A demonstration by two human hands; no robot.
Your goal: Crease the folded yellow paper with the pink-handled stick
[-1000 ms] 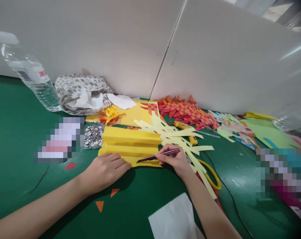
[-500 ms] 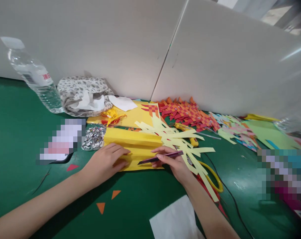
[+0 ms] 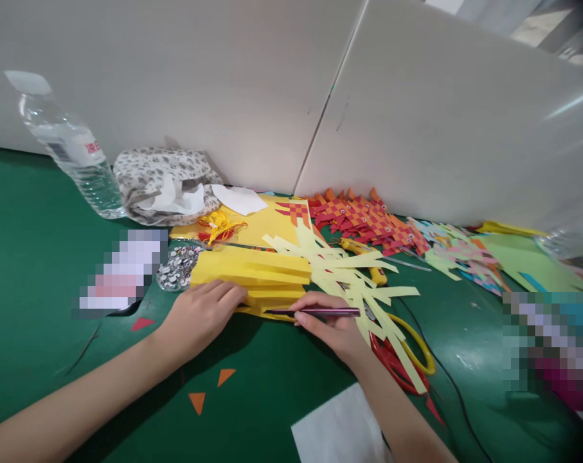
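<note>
A sheet of yellow pleated paper (image 3: 252,267) lies in front of me, its near edge slightly raised. My left hand (image 3: 202,315) grips its lower left part, with fingers on top and the thumb hidden beneath. In my right hand (image 3: 330,325) is a slim purple craft knife (image 3: 332,312), held like a pen. Its dark pointed tip aims left and meets the paper's near edge, close to my left fingertips. Pale yellow paper strips (image 3: 344,262) spread out just beyond my right hand.
A water bottle (image 3: 74,148), a patterned cloth bag (image 3: 166,167) and a phone (image 3: 127,270) are at left. Beside the paper lies a bag of googly eyes (image 3: 178,267). Woven red-orange paper fish (image 3: 363,218) line the wall. Scissors with red handles (image 3: 397,366) rest near my right forearm.
The yellow paper's near edge has lifted and its pleats have bunched closer together. My right hand has turned the knife nearly level, and its tip is at the near edge.
</note>
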